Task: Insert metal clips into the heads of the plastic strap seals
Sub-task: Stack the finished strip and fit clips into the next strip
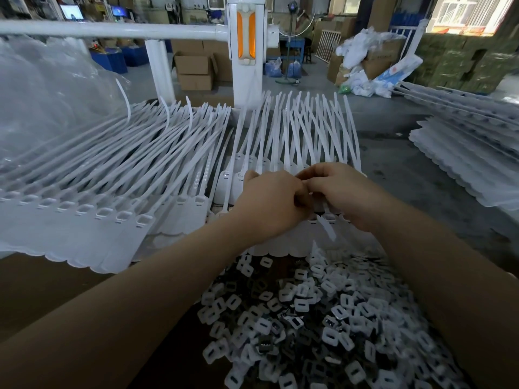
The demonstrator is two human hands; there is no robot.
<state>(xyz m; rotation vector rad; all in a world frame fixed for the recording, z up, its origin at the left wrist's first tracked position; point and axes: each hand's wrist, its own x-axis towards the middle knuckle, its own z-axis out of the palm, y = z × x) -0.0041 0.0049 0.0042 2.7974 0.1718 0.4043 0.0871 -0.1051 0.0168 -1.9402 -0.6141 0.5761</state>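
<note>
L hand [269, 197] & R hand [341, 192] met, fingers curled over the strap seals [309, 147] at the bench's near edge; grip contents hidden, can't tell. Clips [309, 313] heaped just below the wrists. Seal stack [84, 192] crowded left; floor [393, 153] open right.

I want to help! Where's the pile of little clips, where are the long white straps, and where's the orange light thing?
pile of clips [323, 318]: head view, middle of the heap.
white straps [157, 147]: head view, tails of the left batch.
orange light [240, 35]: head view, left orange strip on the white post.
</note>
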